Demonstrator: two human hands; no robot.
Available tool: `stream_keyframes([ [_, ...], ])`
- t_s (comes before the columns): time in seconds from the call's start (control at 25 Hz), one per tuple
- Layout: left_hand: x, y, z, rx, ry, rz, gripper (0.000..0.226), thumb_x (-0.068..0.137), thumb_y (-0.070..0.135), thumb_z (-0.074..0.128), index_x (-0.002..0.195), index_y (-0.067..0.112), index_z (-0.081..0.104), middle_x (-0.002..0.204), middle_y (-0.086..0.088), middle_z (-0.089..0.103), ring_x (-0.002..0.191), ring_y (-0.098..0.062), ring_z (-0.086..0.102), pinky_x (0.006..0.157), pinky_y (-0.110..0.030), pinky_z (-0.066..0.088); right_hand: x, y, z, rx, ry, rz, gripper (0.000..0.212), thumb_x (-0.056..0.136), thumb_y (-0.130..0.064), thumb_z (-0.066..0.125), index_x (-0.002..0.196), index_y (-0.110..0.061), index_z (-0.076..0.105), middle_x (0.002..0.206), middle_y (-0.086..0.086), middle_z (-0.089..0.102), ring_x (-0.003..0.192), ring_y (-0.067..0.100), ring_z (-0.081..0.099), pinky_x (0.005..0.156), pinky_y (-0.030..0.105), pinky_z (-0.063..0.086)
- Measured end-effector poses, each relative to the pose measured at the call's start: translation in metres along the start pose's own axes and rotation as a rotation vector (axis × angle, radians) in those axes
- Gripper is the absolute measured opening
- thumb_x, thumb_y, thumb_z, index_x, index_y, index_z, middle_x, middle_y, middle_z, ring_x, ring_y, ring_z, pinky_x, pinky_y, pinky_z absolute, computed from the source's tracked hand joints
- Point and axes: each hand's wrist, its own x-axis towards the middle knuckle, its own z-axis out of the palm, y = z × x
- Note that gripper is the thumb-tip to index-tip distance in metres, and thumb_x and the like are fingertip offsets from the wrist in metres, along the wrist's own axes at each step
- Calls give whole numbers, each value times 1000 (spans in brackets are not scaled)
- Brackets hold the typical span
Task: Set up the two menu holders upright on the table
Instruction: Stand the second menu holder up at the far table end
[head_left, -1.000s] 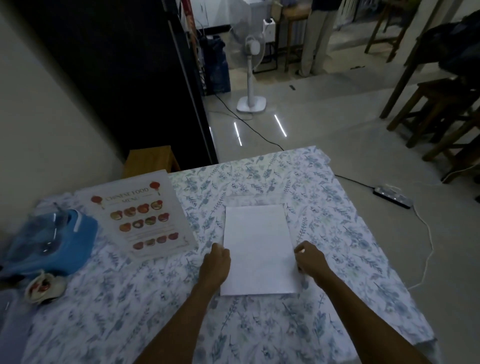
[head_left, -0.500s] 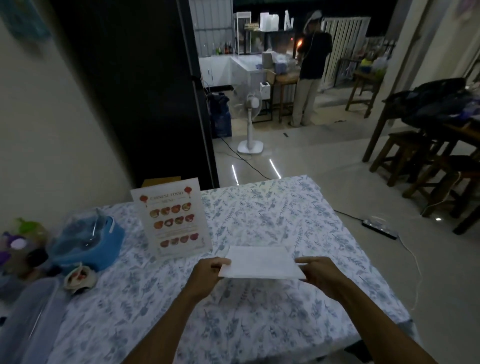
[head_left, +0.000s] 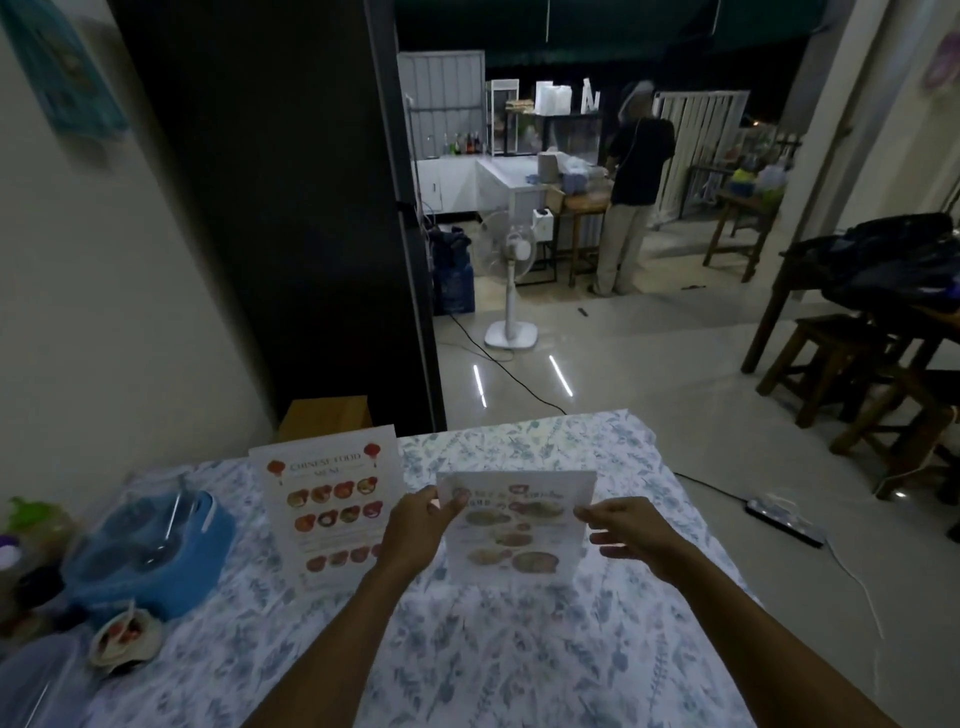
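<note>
**Second menu holder held upright, first one standing**

The left hand (head_left: 415, 530) pinches the upper left corner of the second menu holder (head_left: 514, 525), its grip closed on the edge. The right hand (head_left: 631, 535) touches the right edge with fingers loosely spread. The first menu holder (head_left: 330, 499) stands just left on the floral worktop (head_left: 519, 665).

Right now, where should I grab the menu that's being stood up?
Probably by its two upper side edges, one from each side. The second menu holder is a thin upright sheet, and the left hand pinches its top left corner while the right hand is at the right edge.
</note>
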Motion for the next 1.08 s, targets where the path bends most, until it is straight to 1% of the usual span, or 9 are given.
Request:
stream_keyframes([
  [0.12,27,11,3,15,19,3,23,97,36,66,84,19,60,68,6,62,59,-5,58,45,-11,38,36,-12,-4,-81,-11,2,35,83,-36,80,97,-3,76,100,9,77,94,26,73,79,38,62],
  [0.28,62,1,14,75,42,-96,40,97,25,66,63,16,49,60,2,52,56,-13,49,52,-26,33,74,-14,0,-428,-12,-76,26,88,-37,75,87,-11,72,81,1,72,71,14,67,59,22,53],
  [0.4,77,-7,18,125,22,-140,33,98,23,65,68,9,58,66,-9,59,58,-15,50,53,-28,34,90,-14,0,-683,-22,-194,26,89,-46,69,76,-23,67,73,-9,67,64,6,63,57,23,51],
  [0.48,79,-12,19,130,7,-140,35,98,24,64,72,1,64,72,-15,68,63,-23,59,57,-30,41,95,-13,-3,-779,-20,-211,32,88,-49,68,88,-17,74,83,-3,74,73,13,70,66,34,57],
  [0.6,78,-15,20,141,0,-138,33,97,24,65,72,2,68,75,-14,73,72,-29,69,73,-40,55,94,-10,-2,-850,-23,-226,34,88,-50,67,97,-18,75,87,-3,76,77,14,71,69,34,58],
  [0.68,75,-14,15,127,-14,-153,20,94,25,71,83,9,72,81,-11,75,75,-25,70,72,-38,57,90,-13,0,-853,-34,-238,33,86,-49,69,103,-22,76,91,-5,78,78,12,72,71,34,62],
  [0.72,73,-12,11,119,-28,-167,18,91,27,75,99,11,73,90,-10,76,82,-24,71,68,-33,56,86,-15,1,-856,-41,-238,33,85,-48,70,108,-24,76,96,-5,78,79,11,72,71,33,62],
  [0.84,66,-9,4,122,-54,-175,63,83,30,83,137,10,57,121,-13,69,105,-28,67,65,-25,47,74,-19,0,-845,-27,-227,47,80,-48,77,121,-26,67,109,-4,75,87,11,70,76,33,61],
  [1.08,53,-11,-8,118,-54,-119,77,80,31,86,143,7,49,132,-16,62,113,-30,63,90,-37,53,33,-22,4,-724,117,-200,73,76,-42,84,136,-21,47,121,6,69,95,18,69,79,35,58],
])
